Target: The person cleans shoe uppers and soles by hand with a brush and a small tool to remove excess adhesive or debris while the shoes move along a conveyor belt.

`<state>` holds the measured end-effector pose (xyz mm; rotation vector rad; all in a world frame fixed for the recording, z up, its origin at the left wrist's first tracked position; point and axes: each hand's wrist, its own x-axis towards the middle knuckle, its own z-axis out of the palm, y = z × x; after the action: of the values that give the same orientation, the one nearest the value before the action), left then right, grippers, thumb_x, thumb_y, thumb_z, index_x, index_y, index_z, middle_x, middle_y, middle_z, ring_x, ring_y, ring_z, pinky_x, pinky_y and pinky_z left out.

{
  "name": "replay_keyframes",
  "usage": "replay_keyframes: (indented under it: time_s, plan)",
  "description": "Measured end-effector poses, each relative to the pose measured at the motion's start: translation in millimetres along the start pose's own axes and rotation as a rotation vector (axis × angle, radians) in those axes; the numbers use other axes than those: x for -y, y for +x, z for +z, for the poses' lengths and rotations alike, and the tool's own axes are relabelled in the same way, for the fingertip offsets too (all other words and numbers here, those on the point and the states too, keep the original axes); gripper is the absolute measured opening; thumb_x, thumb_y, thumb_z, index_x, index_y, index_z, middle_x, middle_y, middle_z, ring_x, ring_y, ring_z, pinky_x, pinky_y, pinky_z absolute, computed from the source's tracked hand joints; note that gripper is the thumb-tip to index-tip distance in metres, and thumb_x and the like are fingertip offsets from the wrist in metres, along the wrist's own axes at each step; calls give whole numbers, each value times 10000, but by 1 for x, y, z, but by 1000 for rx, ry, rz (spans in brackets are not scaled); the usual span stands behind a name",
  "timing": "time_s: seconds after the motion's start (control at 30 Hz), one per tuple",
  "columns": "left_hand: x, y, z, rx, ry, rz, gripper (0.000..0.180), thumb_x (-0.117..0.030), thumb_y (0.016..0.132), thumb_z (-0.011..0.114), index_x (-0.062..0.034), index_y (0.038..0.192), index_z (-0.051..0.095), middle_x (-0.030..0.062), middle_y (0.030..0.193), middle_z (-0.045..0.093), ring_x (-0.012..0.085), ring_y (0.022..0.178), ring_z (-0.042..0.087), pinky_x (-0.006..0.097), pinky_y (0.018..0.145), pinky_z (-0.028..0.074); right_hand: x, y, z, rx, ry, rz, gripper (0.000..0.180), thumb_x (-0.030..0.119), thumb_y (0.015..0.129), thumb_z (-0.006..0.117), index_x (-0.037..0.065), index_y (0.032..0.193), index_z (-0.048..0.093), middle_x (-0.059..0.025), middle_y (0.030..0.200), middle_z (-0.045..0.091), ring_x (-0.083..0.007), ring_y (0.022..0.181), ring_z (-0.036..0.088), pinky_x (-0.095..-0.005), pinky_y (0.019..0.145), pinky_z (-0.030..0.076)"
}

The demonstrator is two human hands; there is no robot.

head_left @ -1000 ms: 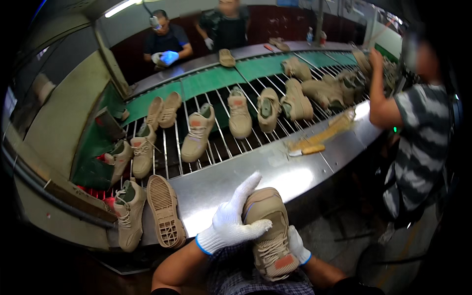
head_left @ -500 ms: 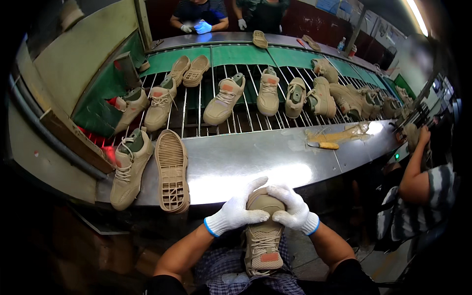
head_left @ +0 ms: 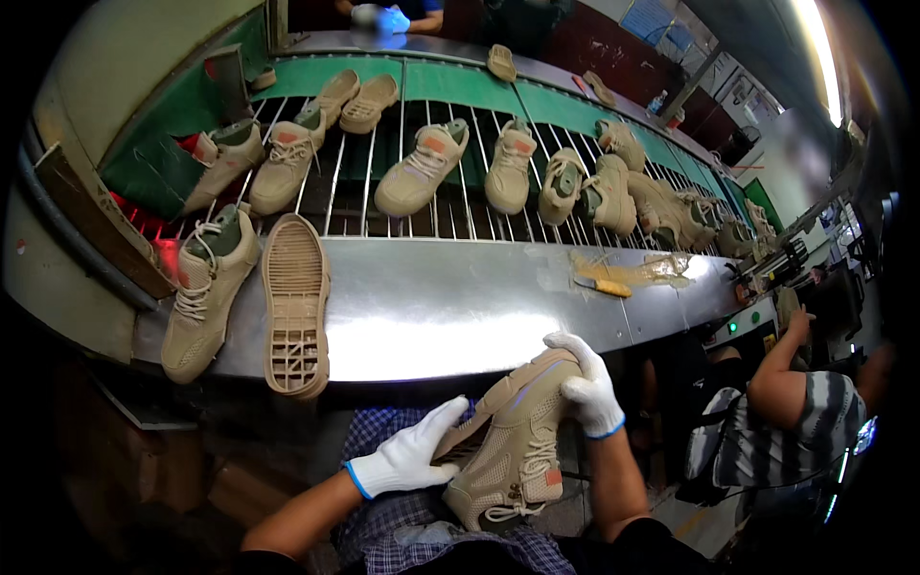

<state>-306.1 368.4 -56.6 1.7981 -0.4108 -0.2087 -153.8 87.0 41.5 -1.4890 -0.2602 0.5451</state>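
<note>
A beige lace-up shoe (head_left: 522, 450) is held over my lap, tilted with its toe up and to the right. A tan rubber sole (head_left: 503, 395) lies against its toe, while the sole's heel end stands apart from the shoe's side. My right hand (head_left: 592, 393), in a white knit glove, is closed round the toe and the front of the sole. My left hand (head_left: 412, 452), gloved alike, has the rear of the sole between thumb and fingers. On the metal ledge stand another beige shoe (head_left: 213, 297) and a loose sole (head_left: 295, 297), tread outward.
Beyond the metal ledge (head_left: 431, 302), a rack of metal bars (head_left: 359, 192) carries several beige shoes and soles. A yellow-handled tool (head_left: 604, 287) lies beside dried glue (head_left: 652, 270). A person in a striped top (head_left: 800, 426) sits at the right; another person's gloved hands (head_left: 383, 17) show at the far side.
The shoe has been turned onto its side, exposing the sole. My left hand has moved from the toe to the sole's rear; my right hand stays at the toe. The view has shifted.
</note>
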Motion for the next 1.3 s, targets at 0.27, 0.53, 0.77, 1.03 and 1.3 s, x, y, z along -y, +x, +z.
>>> replay_keyframes:
  time_s: [0.27,0.53,0.77,1.03,1.3]
  plan:
    - [-17,85,-51,102,-616,186,569,117,825,600,21,1382,667,152,1384,700,251,1290,666,374,1157,502,-12,-4,24,89,-13,-135,909,474,674,983,-61,1322,637,-134,1216,709,-214,1135,688,-355,1004,555]
    - [-22,118,-35,324,-907,5,645,28,739,679,31,1384,661,112,1335,710,211,1242,657,353,1127,508,36,-37,19,46,-268,-202,852,471,637,997,-62,1225,689,-121,1182,697,-208,1105,674,-347,988,538]
    - [-68,60,-29,173,-94,86,824,-79,843,652,-51,1631,413,229,1423,667,285,1117,756,371,984,608,29,-25,-12,229,-411,-14,753,459,767,909,-8,1300,656,-104,1259,676,-206,1166,653,-367,1030,528]
    - [-50,19,3,-104,-108,164,977,-40,829,658,166,1628,136,435,1505,485,440,1335,623,394,1148,501,25,-2,9,221,-446,-27,900,452,778,920,-1,1466,557,-122,1292,655,-221,1210,639,-379,1079,510]
    - [-62,-5,-72,-234,133,113,1273,-307,756,991,41,1641,144,269,1516,490,362,1414,523,505,1164,463,-122,33,114,-241,475,139,797,631,1107,424,11,1607,401,-153,1432,608,-233,1317,564,-378,1153,455]
